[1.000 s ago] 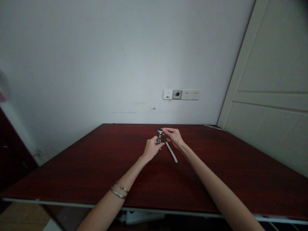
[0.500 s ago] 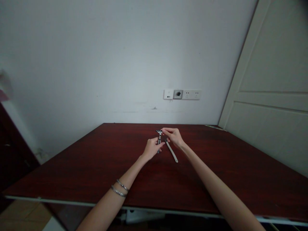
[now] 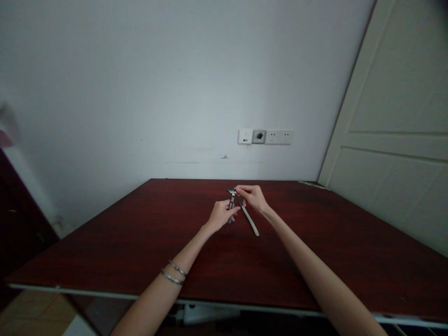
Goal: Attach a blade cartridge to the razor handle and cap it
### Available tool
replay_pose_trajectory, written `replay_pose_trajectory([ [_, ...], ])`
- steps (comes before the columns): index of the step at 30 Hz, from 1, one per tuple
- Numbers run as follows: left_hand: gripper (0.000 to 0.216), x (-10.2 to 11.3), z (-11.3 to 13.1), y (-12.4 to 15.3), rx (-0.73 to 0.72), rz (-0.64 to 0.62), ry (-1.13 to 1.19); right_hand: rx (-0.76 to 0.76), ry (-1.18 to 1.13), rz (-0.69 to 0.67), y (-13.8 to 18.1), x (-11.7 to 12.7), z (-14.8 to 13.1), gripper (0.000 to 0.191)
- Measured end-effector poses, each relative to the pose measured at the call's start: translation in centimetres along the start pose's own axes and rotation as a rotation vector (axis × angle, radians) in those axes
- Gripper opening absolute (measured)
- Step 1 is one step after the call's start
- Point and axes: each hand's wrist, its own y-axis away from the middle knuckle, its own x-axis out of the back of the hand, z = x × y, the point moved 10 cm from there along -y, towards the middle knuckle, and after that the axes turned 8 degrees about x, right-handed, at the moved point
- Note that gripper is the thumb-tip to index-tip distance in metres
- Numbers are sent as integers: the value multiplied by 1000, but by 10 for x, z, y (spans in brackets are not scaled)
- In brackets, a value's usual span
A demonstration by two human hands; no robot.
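Razor: small, dark and silver, held upright just above the centre of the frame, over the dark red table. Its handle is gripped by the closed left hand; its head is pinched by the fingertips of the right hand. A pale slender strip, identity unclear, is laid flat on the table just right of the razor, below the right hand. Two bracelets are worn on the left wrist, lower centre-left. Wall sockets are seen above centre.

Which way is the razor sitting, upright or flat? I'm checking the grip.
Upright: the razor stands head-up, handle in the left hand, right hand fingertips at its head.
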Motion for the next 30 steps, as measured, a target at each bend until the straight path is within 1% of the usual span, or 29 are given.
replay_pose_trajectory([
  [11, 29, -3, 3, 3, 42, -18, 37, 32, 48, -56, -1, -3, -12, 36],
  [17, 32, -4, 4, 4, 80, -20, 61, 31, 55, -40, 1, -3, -16, 35],
  [22, 31, -2, 1, 2, 67, -8, 49, 14, 45, -29, 1, -4, -10, 37],
  [26, 29, 2, -3, -1, 66, -10, 50, -24, 45, 13, 0, 2, -1, 40],
  [30, 27, 10, -10, -8, 108, -3, 78, -26, 104, 102, -4, 21, -1, 43],
])
